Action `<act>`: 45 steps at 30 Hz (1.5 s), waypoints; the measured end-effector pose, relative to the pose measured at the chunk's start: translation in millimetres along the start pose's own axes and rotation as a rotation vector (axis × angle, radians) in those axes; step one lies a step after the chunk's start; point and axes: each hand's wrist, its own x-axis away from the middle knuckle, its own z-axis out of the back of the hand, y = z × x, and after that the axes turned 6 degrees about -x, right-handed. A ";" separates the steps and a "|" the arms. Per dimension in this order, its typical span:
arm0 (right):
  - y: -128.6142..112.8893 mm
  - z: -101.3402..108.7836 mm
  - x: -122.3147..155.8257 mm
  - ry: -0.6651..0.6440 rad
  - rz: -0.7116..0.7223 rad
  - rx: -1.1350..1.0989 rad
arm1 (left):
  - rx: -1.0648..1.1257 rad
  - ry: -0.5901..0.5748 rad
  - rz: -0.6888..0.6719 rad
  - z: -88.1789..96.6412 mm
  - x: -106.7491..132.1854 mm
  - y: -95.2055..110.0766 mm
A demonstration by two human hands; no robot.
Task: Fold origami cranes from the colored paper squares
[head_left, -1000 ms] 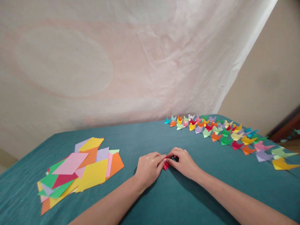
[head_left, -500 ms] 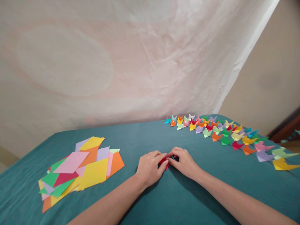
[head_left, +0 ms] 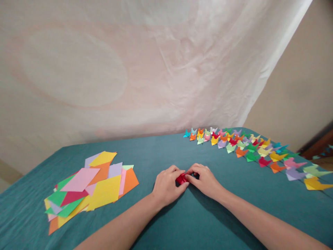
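Observation:
A small red folded paper sits between my two hands at the middle of the table, low over the cloth. My left hand grips its left side, with the thumb in front and the fingers behind. On the right side, my right hand pinches the paper between thumb and forefinger. Fingertips cover much of the paper, so its full shape is hidden.
Loose coloured paper sheets lie overlapping on the left of the teal tablecloth. Rows of folded paper birds stand along the right side. A pale hanging cloth rises behind the table.
My left thumb has shifted slightly forward and right, and more of the red paper shows between my hands. My right hand stays almost in place. The view has shifted very slightly.

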 end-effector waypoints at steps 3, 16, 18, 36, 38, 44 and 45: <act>0.0 0.0 0.1 -0.003 0.001 0.000 | 0.024 0.003 0.029 -2.0 -0.1 -0.6; 0.8 0.5 2.5 -0.007 0.031 0.026 | 0.111 -0.014 0.068 -6.0 -3.1 -3.1; 0.1 0.9 2.7 -0.010 0.044 0.033 | 0.116 -0.012 0.070 -7.5 -3.5 -4.1; 4.7 -2.5 9.1 0.039 0.268 0.253 | 0.011 -0.007 0.058 -4.8 -2.4 0.5; 3.5 -1.7 9.3 0.044 0.311 0.308 | -0.011 -0.003 0.048 -5.0 -2.1 0.1; -2.1 0.9 7.0 0.079 0.442 0.506 | -0.047 -0.010 0.024 -5.4 -2.1 -0.3; -3.1 0.9 6.5 0.081 0.459 0.537 | -0.051 -0.013 0.021 -5.4 -2.0 -0.1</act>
